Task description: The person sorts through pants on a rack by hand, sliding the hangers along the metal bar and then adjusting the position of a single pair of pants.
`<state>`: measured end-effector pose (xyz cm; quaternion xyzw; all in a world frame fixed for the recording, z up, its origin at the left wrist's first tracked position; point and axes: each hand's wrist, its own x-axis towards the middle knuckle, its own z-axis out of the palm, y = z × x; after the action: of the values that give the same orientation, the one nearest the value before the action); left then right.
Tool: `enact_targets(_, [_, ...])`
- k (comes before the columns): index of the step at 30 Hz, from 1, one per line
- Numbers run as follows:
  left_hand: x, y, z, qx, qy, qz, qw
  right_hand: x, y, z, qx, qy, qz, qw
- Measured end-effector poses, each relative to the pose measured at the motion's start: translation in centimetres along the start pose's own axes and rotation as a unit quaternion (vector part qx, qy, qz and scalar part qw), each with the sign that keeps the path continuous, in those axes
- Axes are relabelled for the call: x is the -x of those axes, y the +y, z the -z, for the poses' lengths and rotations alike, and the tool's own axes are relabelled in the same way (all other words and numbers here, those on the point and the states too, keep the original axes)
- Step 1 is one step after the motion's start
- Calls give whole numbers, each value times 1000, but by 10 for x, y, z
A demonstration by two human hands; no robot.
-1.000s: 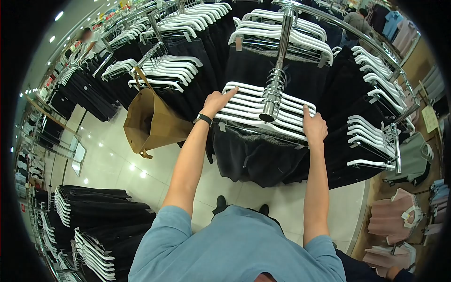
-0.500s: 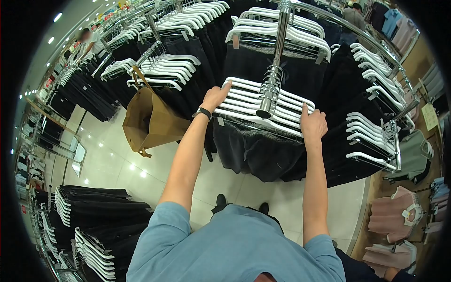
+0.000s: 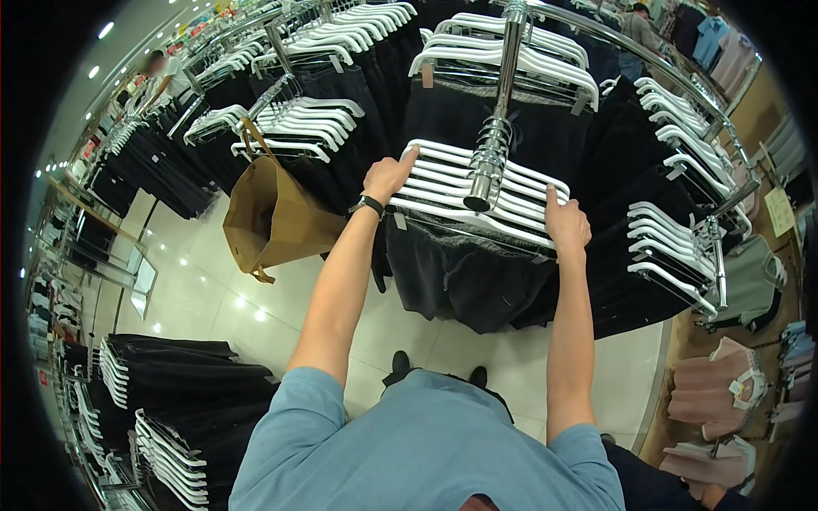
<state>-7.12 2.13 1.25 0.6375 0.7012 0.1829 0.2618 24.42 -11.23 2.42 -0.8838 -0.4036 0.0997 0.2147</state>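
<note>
My left hand (image 3: 389,177) is closed around the left ends of a row of white hangers (image 3: 447,156), its thumb lying along the top. At the right ends of the same row, my right hand (image 3: 568,223) grips with the thumb up; its other fingers are partly hidden. The hangers hang close together on a chrome display arm (image 3: 509,81), their hooks bunched near its tip. Dark garments (image 3: 460,285) with grey inner waistbands are clipped below them. A black-banded watch sits on my left wrist.
A brown bag (image 3: 285,221) hangs from the rack on the left. More white hangers (image 3: 669,238) with dark clothes stand to the right. Another rack of dark garments (image 3: 179,366) is at lower left. Pink tops (image 3: 716,387) are at far right. People stand in the background and at lower right.
Both my hands stay on the hangers, with barely any shift. The front hanger on the right-hand rack has swung to a steeper tilt. A person in the back has moved slightly.
</note>
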Motion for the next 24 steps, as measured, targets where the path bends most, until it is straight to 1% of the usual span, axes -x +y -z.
enact_targets(4, [9,1,0,-16,18,18,1000,2,-1,3,11,-9,2,1000])
enact_targets(16, [16,0,2,-41,-4,38,998,2,1,3,-20,-9,-4,1000])
enact_targets(24, [15,-2,1,-29,-12,51,998,0,2,3,-22,-17,-7,1000])
